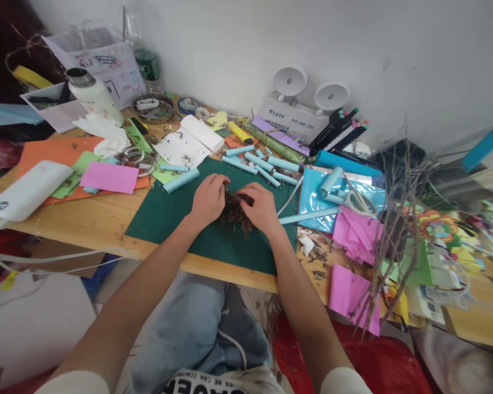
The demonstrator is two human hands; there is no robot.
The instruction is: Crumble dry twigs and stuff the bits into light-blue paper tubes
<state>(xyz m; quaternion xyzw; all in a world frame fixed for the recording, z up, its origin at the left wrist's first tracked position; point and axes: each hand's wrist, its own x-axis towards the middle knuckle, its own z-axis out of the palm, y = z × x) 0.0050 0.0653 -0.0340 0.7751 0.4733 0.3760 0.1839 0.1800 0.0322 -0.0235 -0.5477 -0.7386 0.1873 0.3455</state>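
Observation:
A dark brown, crumbly clump of dried plant matter (235, 214) rests on a dark green sheet (168, 213). My left hand (207, 201) presses against its left side, fingers curled round the edge. From the right, my right hand (260, 207) grips the same clump with bent thumb and fingers. Small crumbs lie on the sheet below it. Just beyond my hands are several light blue paper tubes (267, 164), and another blue tube (181, 180) lies left of my left hand. The fingertips are partly hidden in the clump.
Bare twigs (402, 230) stand at the right by crumpled pink paper (357, 235) and scissors (359, 201). A white power bank (28, 191) and an open white bottle (93, 96) are at the left. Behind stands a white emergency light (290, 117) against the wall.

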